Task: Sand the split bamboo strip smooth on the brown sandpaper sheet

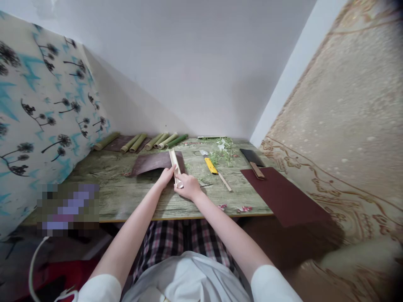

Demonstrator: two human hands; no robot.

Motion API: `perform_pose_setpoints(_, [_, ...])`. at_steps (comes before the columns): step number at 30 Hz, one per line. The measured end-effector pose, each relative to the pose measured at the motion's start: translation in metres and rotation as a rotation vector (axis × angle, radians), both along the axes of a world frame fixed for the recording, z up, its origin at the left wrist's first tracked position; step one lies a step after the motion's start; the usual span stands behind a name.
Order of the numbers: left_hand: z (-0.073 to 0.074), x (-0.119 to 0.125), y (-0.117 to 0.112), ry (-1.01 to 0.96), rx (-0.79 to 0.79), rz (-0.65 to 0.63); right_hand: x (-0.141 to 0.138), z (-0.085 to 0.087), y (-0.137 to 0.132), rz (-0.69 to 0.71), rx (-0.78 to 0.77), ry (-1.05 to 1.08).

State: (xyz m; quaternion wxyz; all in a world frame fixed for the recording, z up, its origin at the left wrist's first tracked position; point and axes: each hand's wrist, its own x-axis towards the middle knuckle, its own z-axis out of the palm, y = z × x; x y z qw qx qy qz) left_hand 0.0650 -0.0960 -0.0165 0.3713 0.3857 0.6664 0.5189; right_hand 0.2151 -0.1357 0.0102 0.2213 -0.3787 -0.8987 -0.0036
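Observation:
A pale split bamboo piece with a hollow inner face lies lengthwise in front of me, its far end over a curled dark brown sheet. My left hand is closed on its left side, the fingers pressed to the edge. My right hand is wrapped round the near end from the right, where a pale rounded end shows by the fingers. Both hands are just above the table. Right of them lie a yellow-handled knife and a thin wooden stick.
Several green bamboo pieces lie along the back of the wood-patterned table. Leafy sprigs lie behind the knife. A cleaver rests at the right, touching a maroon sheet that overhangs the front edge. A blurred-out object sits front left.

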Motion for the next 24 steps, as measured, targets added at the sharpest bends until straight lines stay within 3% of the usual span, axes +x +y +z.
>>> perform_pose_setpoints(7, [-0.004, 0.004, 0.002, 0.017, 0.093, -0.021, -0.002, 0.002, 0.000, -0.135, -0.046, -0.019])
perform_pose_setpoints(12, [-0.004, 0.003, 0.003, 0.050, 0.068, 0.041, 0.000, 0.003, 0.000, -0.070, -0.027, -0.041])
perform_pose_setpoints(16, [-0.002, 0.006, 0.001, 0.047, 0.050, -0.019, 0.000, 0.003, 0.001, -0.132, -0.036, -0.030])
perform_pose_setpoints(24, [0.008, 0.007, -0.007, 0.102, -0.039, -0.030, -0.001, 0.004, -0.001, -0.063, -0.003, -0.007])
